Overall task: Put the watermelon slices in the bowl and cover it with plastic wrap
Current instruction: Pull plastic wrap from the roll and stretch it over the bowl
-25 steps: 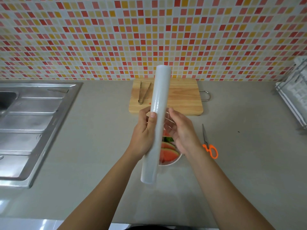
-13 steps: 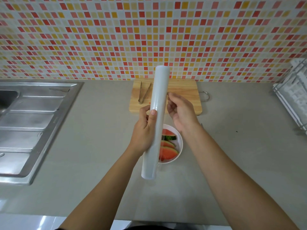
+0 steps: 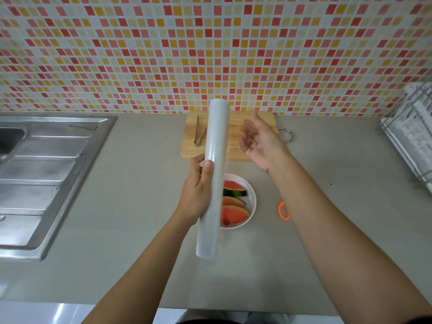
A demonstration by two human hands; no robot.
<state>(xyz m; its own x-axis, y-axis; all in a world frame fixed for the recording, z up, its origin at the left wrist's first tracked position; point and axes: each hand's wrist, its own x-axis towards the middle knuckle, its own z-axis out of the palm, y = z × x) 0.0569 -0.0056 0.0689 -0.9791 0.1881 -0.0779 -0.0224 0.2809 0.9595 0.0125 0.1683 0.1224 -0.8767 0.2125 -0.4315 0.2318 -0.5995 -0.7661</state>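
Note:
A long white roll of plastic wrap (image 3: 214, 178) is held nearly upright above the counter, with my left hand (image 3: 196, 195) gripping its middle. My right hand (image 3: 261, 143) is a short way to the right of the roll, over the cutting board, its fingers curled and blurred. A faint clear film seems to stretch from the roll to those fingers. Below the roll stands a white bowl (image 3: 253, 197) with three watermelon slices (image 3: 233, 213) in it. The roll hides the bowl's left side.
A wooden cutting board (image 3: 189, 150) with metal tongs (image 3: 197, 134) lies against the tiled wall. An orange scissors handle (image 3: 282, 211) shows beside my right forearm. A steel sink and drainboard (image 3: 42, 171) are at the left, a wire dish rack (image 3: 413, 136) at the right.
My right hand has moved from the roll's side up and out to the right, over the cutting board. The bowl is now more exposed. My left hand keeps the roll in place.

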